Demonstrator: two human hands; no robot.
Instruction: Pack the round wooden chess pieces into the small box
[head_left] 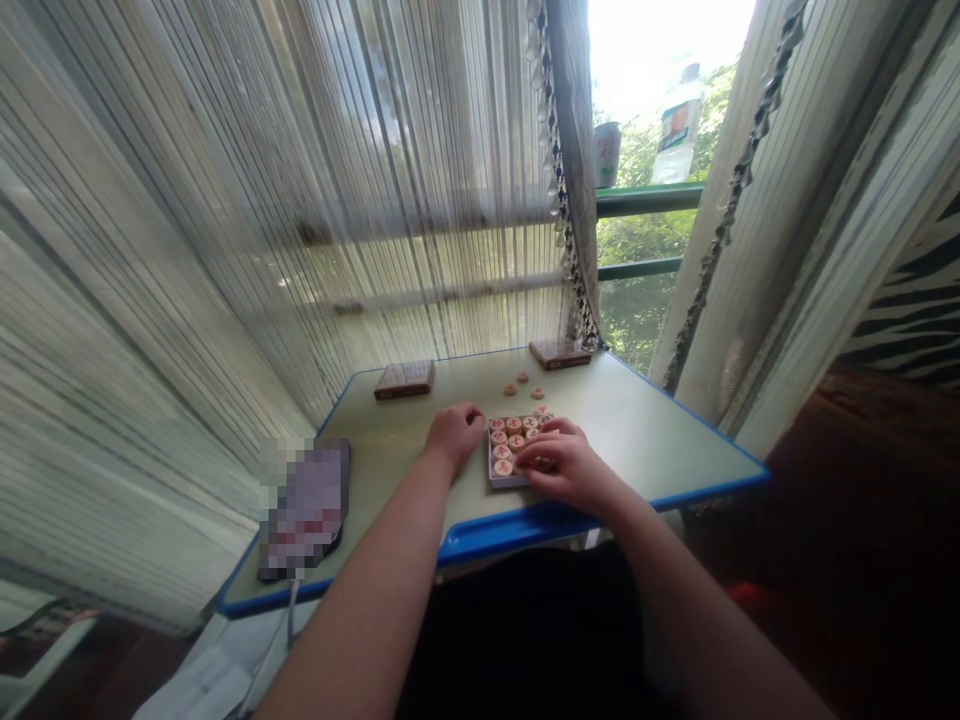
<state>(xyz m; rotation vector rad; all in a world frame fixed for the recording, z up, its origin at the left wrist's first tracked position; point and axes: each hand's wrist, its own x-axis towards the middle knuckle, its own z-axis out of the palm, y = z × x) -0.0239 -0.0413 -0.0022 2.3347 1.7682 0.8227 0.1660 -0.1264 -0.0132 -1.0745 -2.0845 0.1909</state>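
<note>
Bending the right hand over pieces in the box, not showing whether pinching one; curling the left hand just left of the box, not showing whether gripping anything. Working near the table's front edge, facing three loose pieces beyond the box and, farther back, two brown cases.

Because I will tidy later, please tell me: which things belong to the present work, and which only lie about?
Apparently in use:
shallow box
round pieces inside it
three loose pieces behind (probably)

Apparently lying about:
left brown case
right brown case
pixelated object
can
bottle
</note>
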